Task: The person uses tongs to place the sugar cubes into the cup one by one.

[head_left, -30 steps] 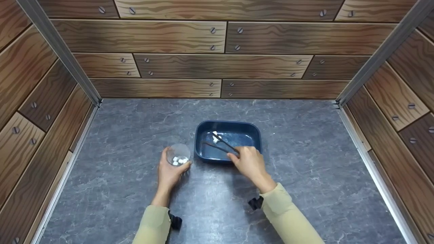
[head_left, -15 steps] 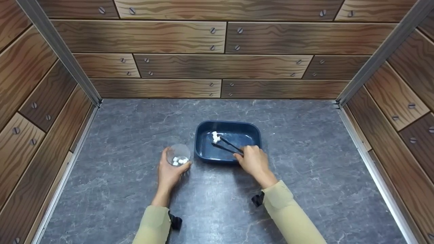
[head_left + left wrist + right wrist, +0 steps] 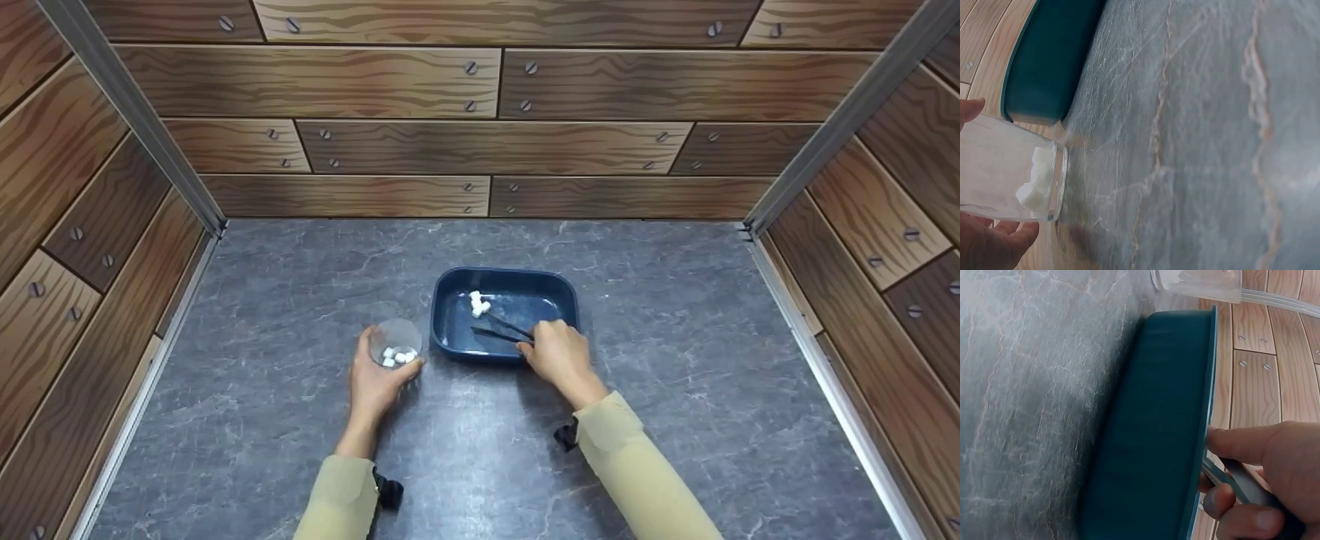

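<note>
My left hand (image 3: 376,379) grips a clear glass (image 3: 396,339) that stands on the grey surface, its fingers and thumb on either side. Several white cubes (image 3: 1039,183) lie at the bottom of the glass in the left wrist view. Dark tongs (image 3: 504,330) are held in my right hand (image 3: 559,354) over the near rim of a blue dish (image 3: 574,300). Their tips are spread apart inside the dish, with nothing between them that I can see. Just beyond the tips, several white cubes (image 3: 478,305) lie together in the dish's left part.
The dish stands close to the right of the glass. Wood-patterned panels (image 3: 397,146) wall the grey marbled surface (image 3: 300,285) at the back and both sides, with metal corner posts (image 3: 142,112) between them.
The tongs have drawn back from the cubes toward the near right, narrowing and then spreading slightly again. The cubes in the dish stay about where they were. The left hand and glass have not moved.
</note>
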A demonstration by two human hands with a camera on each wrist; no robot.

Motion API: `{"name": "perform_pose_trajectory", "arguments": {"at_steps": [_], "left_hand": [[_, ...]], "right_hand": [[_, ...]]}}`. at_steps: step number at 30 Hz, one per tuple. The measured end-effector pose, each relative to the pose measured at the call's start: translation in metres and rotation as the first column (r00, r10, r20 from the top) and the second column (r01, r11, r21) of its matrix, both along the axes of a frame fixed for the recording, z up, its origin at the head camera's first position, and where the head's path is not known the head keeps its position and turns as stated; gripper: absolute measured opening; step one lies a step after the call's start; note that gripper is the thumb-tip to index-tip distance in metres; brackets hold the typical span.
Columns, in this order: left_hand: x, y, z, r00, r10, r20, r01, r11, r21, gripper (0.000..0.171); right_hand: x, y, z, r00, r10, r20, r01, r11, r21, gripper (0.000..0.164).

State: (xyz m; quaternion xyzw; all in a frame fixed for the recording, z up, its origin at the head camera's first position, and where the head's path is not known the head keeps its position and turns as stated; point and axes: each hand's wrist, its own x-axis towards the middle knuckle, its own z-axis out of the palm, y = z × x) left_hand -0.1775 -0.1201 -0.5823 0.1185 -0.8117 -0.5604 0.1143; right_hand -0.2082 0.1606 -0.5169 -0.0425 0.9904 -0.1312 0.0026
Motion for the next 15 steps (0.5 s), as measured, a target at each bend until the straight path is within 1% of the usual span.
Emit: {"name": "perform_pose_trajectory", "arguments": {"at_steps": [8,15], "left_hand": [[0.0001,-0.0003,-0.0005,1.000,-0.001,-0.009,0.001,1.000,0.002,0.100],[0.0001,-0.0003,-0.0009,1.000,-0.003,-0.023,0.003,1.000,0.012,0.100]], "right_hand": [[-0.0044,-0.0029,-0.0029,0.999,0.019,-0.045,-0.018,0.999,0.030,0.031],[-0.0069,-0.0053,-0.0061,0.995,0.042,-0.093,-0.040,0.999,0.025,0.030]]}}
